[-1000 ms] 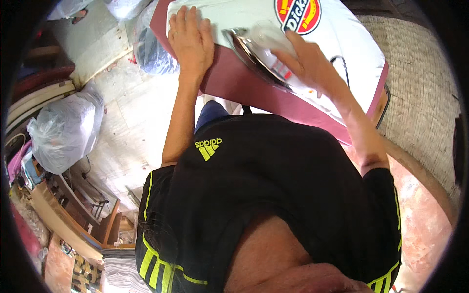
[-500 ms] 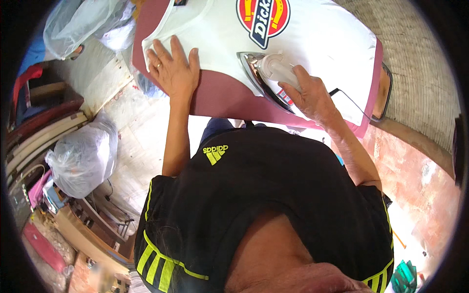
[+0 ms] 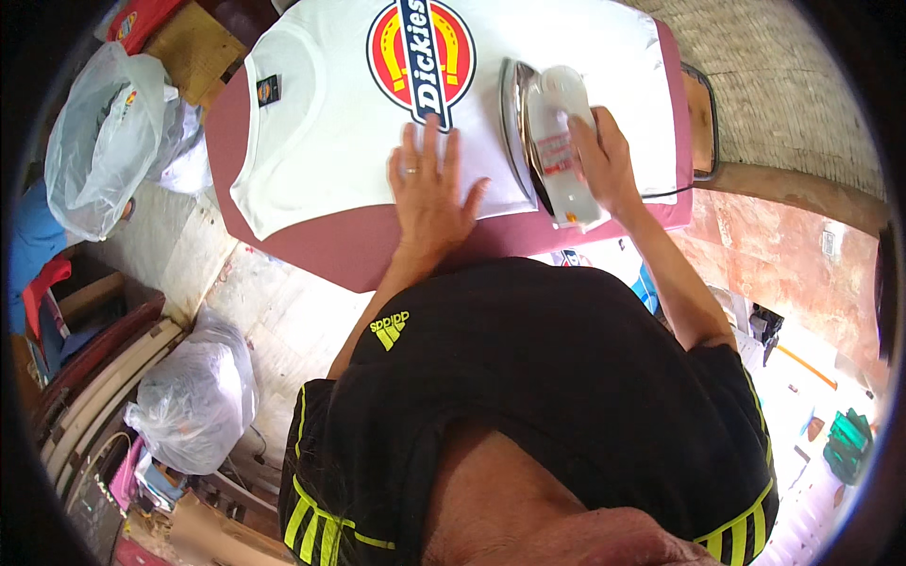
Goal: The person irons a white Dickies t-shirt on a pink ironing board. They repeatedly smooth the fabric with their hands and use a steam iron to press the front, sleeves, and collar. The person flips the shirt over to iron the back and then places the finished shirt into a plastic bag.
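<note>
Maroon ironing board [image 3: 311,250] carrying a white T-shirt [image 3: 321,141] spread flat, print up. Iron [image 3: 543,132] resting on the shirt's right part, right hand [image 3: 604,165] closed around its handle. Left hand [image 3: 429,189] open, palm pressing cloth smooth just beside it.

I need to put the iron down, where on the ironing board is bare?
Bare maroon ironing board shows along the near edge, between the white printed T-shirt hem and the left hand. The far right is crowded: the clothes iron, the right hand, the shirt.

Black shirt, yellow-striped black shorts, ring on left hand [image 3: 429,193].
</note>
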